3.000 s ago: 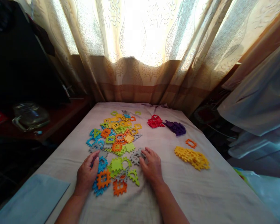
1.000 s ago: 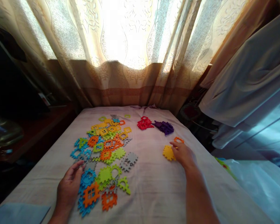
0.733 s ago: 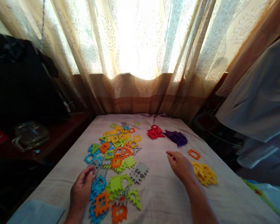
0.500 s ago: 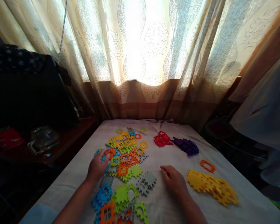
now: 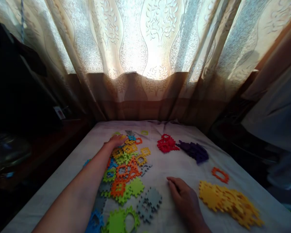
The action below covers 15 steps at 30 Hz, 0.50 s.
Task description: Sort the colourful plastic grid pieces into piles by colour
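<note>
My left hand (image 5: pixel 116 139) reaches to the far part of a mixed heap of plastic interlocking tiles, its fingers closed at a yellow interlocking tile (image 5: pixel 123 137). Part of that tile is hidden by the fingers. Under and beside my forearm lie more toothed tiles: an orange window tile (image 5: pixel 118 187), a lime tile (image 5: pixel 137 187), a grey tile (image 5: pixel 154 197) and blue pieces (image 5: pixel 94 221). My right hand (image 5: pixel 184 194) rests on the cloth with its fingers curled and nothing visible in them, between the grey tiles and the yellow pile (image 5: pixel 229 202).
Sorted on the right are a red pile (image 5: pixel 167 144), a dark purple pile (image 5: pixel 194 151) and a lone orange frame (image 5: pixel 220 174). A curtain (image 5: pixel 145 110) hangs behind the cloth-covered table (image 5: pixel 179 127). A glass vessel (image 5: pixel 9 152) stands at the left.
My left hand has moved forward and right, from the orange and blue tiles to a yellow tile at the far end. My right hand stays resting. The view has shifted.
</note>
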Motion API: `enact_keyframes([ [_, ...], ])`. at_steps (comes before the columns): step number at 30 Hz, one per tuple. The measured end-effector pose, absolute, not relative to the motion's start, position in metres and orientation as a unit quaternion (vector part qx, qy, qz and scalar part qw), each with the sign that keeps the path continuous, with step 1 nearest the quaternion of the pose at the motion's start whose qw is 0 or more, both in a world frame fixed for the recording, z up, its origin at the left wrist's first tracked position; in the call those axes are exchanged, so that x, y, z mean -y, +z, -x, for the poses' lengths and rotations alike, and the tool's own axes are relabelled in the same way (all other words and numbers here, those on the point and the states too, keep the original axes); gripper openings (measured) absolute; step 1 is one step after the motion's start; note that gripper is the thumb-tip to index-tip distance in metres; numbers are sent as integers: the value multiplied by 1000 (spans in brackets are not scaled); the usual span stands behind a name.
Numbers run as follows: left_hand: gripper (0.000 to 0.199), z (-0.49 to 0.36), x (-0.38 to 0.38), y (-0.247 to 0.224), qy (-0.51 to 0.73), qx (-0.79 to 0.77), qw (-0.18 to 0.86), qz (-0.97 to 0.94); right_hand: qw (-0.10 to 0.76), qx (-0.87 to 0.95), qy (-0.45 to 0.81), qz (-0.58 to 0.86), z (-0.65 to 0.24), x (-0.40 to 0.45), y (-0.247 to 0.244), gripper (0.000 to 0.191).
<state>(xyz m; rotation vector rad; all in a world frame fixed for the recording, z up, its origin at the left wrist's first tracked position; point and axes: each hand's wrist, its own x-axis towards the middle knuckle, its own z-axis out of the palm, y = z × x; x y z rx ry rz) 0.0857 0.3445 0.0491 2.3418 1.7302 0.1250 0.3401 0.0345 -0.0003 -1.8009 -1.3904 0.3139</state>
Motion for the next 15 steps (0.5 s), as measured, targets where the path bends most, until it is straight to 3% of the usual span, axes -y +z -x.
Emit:
enact_keyframes([
  [5, 88, -97, -324, 44, -9, -594, 152, -790, 409, 546, 131, 719, -340, -34, 0, 36],
  [15, 73, -52, -255, 76, -37, -453, 248, -855, 398, 543, 126, 728, -337, -35, -1, 35],
])
